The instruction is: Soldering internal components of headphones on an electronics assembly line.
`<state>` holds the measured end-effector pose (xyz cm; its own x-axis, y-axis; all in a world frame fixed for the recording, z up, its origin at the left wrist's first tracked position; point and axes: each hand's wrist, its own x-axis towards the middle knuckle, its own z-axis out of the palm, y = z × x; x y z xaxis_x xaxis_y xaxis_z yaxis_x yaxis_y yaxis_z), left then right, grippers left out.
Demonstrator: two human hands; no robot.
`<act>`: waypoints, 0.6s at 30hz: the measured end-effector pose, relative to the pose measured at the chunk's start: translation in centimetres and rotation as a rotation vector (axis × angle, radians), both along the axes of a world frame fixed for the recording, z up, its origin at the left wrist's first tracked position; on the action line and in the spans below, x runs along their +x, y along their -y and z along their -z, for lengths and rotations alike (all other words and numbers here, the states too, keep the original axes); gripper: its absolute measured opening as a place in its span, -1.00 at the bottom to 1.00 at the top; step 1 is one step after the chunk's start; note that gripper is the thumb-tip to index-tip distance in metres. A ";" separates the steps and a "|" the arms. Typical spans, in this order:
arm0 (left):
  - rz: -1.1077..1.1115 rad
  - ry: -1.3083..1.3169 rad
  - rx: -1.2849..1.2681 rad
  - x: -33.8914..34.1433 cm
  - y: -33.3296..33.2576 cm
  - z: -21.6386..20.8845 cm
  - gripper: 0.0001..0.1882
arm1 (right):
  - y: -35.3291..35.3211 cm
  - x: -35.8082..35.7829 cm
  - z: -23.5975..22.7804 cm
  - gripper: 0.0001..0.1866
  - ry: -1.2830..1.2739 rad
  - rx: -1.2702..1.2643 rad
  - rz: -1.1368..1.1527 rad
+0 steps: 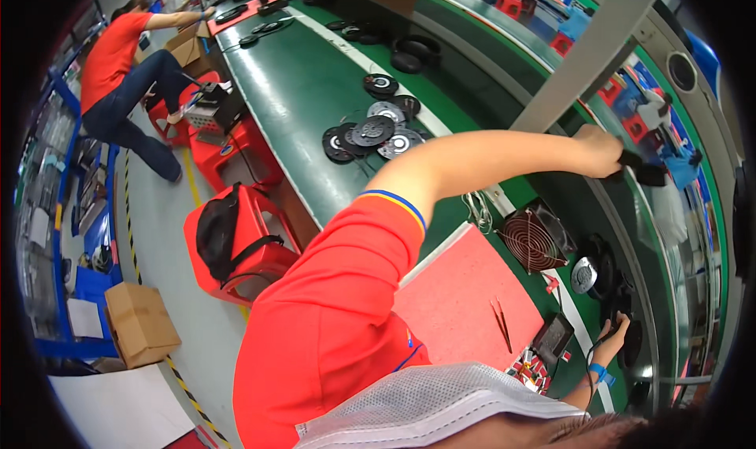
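Note:
My left arm reaches across to the far right. At its end, my left hand [600,151] is closed on a dark padded piece [644,169], whose kind I cannot make out. Lower right, my right hand [617,336], with a blue wristband, bends its fingers at a cluster of black headphone parts [624,301]. What those fingers hold is hidden against the dark parts. Just beyond lies a black ear cup with a silver disc [584,275]. Brown tweezers [502,327] rest on the pink mat [461,299] between my arms.
A fan with a copper-coloured guard [532,241] stands beyond the mat. Small red and white pieces [531,372] lie near a black box [554,336]. Several round black speaker parts [373,131] sit on the green bench [303,118]. A metal post [591,51] rises behind. Another person [118,63] works at far left.

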<state>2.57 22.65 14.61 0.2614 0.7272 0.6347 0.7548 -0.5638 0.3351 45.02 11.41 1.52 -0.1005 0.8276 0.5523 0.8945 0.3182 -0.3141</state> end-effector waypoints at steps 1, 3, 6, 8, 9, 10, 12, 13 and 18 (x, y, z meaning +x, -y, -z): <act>0.019 0.066 0.034 -1.4 2.6 -1.8 -0.60 | 0.7 -1.2 -0.8 -0.64 -0.006 -0.005 -0.017; -0.012 0.173 -0.013 -5.4 9.9 -5.0 -0.63 | 3.5 -5.0 -3.3 -0.67 0.062 0.008 -0.065; 0.112 0.238 -0.176 -11.1 19.0 -4.7 -0.60 | 9.0 -7.8 -5.1 -0.69 -0.137 -0.034 -0.090; 0.222 0.247 -0.375 -13.0 22.5 -1.0 -0.60 | 13.5 -9.7 -6.2 -0.70 -0.064 -0.037 -0.035; 0.284 0.225 -0.489 -13.6 23.7 1.2 -0.61 | 15.6 -10.0 -6.3 -0.71 -0.084 -0.046 -0.023; 0.316 0.179 -0.635 -13.9 24.8 3.2 -0.62 | 17.4 -10.7 -6.1 -0.71 0.041 -0.025 0.022; 0.300 0.118 -0.836 -13.2 26.2 7.7 -0.62 | 20.2 -14.0 -6.1 -0.55 0.042 -0.109 -0.027; 0.267 0.152 -0.874 -12.9 26.6 9.9 -0.62 | 20.1 -16.1 -5.7 -0.56 -0.055 -0.151 -0.092; -0.027 -0.084 -0.800 -12.9 28.8 12.7 -0.60 | 19.6 -22.0 -3.0 -0.67 0.012 -0.126 -0.362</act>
